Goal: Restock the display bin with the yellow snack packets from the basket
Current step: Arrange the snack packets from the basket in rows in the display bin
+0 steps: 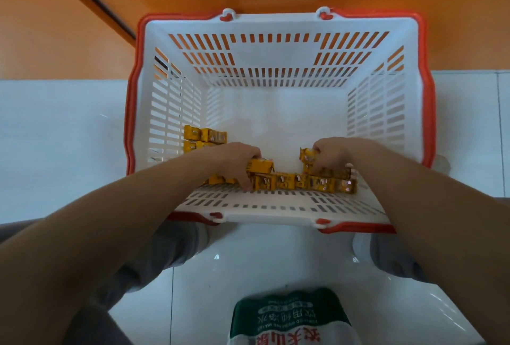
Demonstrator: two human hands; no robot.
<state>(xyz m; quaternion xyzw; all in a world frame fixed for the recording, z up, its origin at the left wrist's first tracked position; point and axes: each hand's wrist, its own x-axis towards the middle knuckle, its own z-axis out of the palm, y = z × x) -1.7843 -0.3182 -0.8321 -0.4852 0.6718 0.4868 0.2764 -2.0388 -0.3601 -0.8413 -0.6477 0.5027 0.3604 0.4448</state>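
Yellow snack packets lie in a row against the 6 o'clock wall of the basket, a white slotted one with an orange-red rim. A smaller cluster sits at about 8 o'clock on its bottom. The basket stands on a pale tiled floor.

The left hand reaches in over the near wall with its fingers curled round one packet at the row's left end, fingertips pressing down among the neighbours. The right hand pinches another packet by its edge, held upright above the row's right half. The display bin is out of view, so where the load must go cannot be told.

This looks like the gathering step, with most of the stock not yet moved. To do it well, each hand should probably close on the body of a packet, not on the crimped edge, which looks liable to slip. Sweeping from the row's ends toward its middle would let several come up together. The lift should rise straight over the near wall, so that no corner snags a slot. It should also keep clear of the green-labelled bottle at 6 o'clock of the view. The 8 o'clock cluster can wait for a later reach.
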